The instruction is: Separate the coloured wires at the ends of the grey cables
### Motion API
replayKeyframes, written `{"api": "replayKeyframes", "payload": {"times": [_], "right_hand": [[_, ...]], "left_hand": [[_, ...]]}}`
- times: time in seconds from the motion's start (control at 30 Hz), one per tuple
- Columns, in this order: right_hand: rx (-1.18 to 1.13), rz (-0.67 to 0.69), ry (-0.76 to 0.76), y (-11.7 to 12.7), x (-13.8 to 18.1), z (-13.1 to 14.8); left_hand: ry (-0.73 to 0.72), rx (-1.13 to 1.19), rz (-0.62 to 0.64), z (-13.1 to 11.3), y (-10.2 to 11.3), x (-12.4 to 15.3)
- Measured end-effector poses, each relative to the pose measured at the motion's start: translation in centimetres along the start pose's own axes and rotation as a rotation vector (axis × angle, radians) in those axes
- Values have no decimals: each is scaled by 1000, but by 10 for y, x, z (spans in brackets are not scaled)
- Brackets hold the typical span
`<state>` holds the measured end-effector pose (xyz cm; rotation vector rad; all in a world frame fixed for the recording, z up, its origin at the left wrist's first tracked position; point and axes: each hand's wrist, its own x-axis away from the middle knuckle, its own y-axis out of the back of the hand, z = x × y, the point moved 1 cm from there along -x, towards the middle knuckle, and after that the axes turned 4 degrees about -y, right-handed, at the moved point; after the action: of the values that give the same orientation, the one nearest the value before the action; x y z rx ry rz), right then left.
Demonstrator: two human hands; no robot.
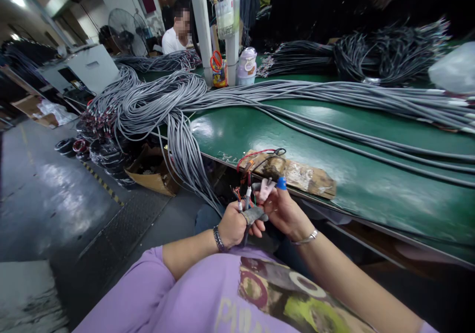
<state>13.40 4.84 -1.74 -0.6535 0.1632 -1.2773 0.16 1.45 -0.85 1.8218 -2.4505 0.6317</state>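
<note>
My left hand [236, 225] is closed around grey cables [248, 198] in front of the table edge, with a grey cover on its thumb. Stripped ends with thin coloured wires [236, 193] stick up from that fist. Close beside it, my right hand [285, 213] has its fingers pinched together at the thin wires; the exact grip is partly hidden. Its fingers wear coverings, one of them a blue finger cot [281, 183]. Just beyond both hands, a worn wooden board [315, 180] lies along the table edge, with a red wire [256, 155] and a dark lead on it.
Long grey cables [315, 89] run across the green table [230, 125], and a looped bundle [148, 100] hangs over its left edge. Black cable bundles [386, 51] lie at the back. A post [202, 31], a lilac container [247, 67] and a seated person [177, 33] are beyond.
</note>
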Motion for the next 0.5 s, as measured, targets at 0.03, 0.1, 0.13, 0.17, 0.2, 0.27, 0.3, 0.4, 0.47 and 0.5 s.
{"api": "replayKeyframes", "payload": {"times": [0.03, 0.1, 0.13, 0.17, 0.2, 0.27, 0.3, 0.4, 0.47, 0.5], "right_hand": [[-55, -21, -20, 1, 1, 1], [-138, -47, -59, 2, 4, 3], [-137, -39, -68, 3, 5, 4], [-127, -33, -68, 3, 5, 4], [-117, -33, -60, 3, 6, 5], [-113, -50, -40, 2, 6, 5], [-123, -61, -35, 2, 6, 5], [-158, -67, -50, 0, 7, 5], [-155, -50, -68, -2, 8, 6], [-155, -44, -72, -3, 8, 6]], "left_hand": [[-7, 6, -10, 1, 2, 2], [-12, 12, -28, 4, 5, 5], [-13, 12, -34, 6, 6, 6], [-16, 14, -38, 7, 6, 8], [-22, 17, -45, 8, 6, 8], [-44, 30, -70, 6, 5, 9], [-57, 39, -86, 5, 3, 9], [-87, 66, -137, -1, -1, 7], [-89, 71, -157, -4, -4, 5], [-86, 72, -163, -4, -5, 4]]}}
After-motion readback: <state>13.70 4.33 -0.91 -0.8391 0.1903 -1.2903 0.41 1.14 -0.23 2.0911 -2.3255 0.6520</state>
